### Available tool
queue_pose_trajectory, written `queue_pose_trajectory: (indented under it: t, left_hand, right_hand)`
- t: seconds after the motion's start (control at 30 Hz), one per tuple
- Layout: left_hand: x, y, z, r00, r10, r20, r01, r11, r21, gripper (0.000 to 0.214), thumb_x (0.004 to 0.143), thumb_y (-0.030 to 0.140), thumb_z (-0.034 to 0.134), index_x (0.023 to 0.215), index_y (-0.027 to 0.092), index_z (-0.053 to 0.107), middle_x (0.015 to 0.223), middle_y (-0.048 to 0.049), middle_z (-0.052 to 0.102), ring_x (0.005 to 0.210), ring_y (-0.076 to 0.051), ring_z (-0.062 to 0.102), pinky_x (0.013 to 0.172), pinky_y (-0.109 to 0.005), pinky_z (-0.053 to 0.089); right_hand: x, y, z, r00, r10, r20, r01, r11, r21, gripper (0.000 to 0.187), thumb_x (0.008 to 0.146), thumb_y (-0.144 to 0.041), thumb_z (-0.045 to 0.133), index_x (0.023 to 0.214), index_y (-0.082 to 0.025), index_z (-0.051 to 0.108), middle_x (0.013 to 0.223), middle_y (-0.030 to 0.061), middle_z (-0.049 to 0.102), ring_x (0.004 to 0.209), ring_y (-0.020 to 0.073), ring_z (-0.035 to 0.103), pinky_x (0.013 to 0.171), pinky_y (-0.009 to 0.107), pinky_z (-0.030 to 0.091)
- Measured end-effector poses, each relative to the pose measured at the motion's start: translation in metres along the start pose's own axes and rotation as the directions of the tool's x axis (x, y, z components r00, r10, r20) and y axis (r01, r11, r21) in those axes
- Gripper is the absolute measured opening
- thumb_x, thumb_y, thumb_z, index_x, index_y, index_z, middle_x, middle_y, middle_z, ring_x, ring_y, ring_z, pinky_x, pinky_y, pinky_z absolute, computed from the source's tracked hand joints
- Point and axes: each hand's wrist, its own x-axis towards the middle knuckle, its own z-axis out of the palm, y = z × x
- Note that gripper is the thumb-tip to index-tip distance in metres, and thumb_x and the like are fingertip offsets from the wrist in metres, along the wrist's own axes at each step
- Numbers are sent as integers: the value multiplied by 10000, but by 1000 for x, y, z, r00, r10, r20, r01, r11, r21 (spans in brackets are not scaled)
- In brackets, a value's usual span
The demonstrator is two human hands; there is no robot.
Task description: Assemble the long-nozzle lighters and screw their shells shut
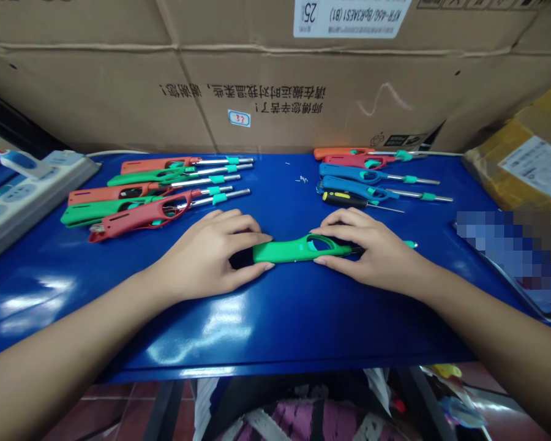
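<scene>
A green long-necked lighter (pixel 282 250) lies crosswise on the blue table in front of me, its handle toward the left and its metal tip with a teal piece showing past my right hand. My left hand (pixel 220 250) pinches the handle's end between thumb and fingers. Around the trigger-loop end, the thumb and fingers of my right hand (pixel 371 246) are closed, hiding most of the metal neck. Behind my right hand is a black and yellow screwdriver (pixel 344 199), beside blue lighters (pixel 349 173).
Several orange, red and green lighters (pixel 140 219) lie in a group at the left. A power strip (pixel 27 193) runs along the left edge. A big cardboard box (pixel 257 67) walls off the back. At the right are a taped parcel (pixel 500 165) and a partly pixelated flat object (pixel 509 263).
</scene>
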Motion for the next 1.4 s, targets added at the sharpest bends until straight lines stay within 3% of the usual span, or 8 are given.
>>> queue_pose_trajectory:
  t: [1.4]
  left_hand:
    - [0, 4, 0, 1000, -28, -5, 27, 998, -58, 296, 935, 355, 645, 1176, 197, 715, 1088, -78, 711, 982, -236, 657, 867, -374, 525]
  right_hand:
    - [2, -1, -2, 1000, 4, -14, -4, 1000, 18, 286, 877, -296, 742, 1146, -201, 719, 1074, 86, 663, 984, 233, 638, 865, 394, 527]
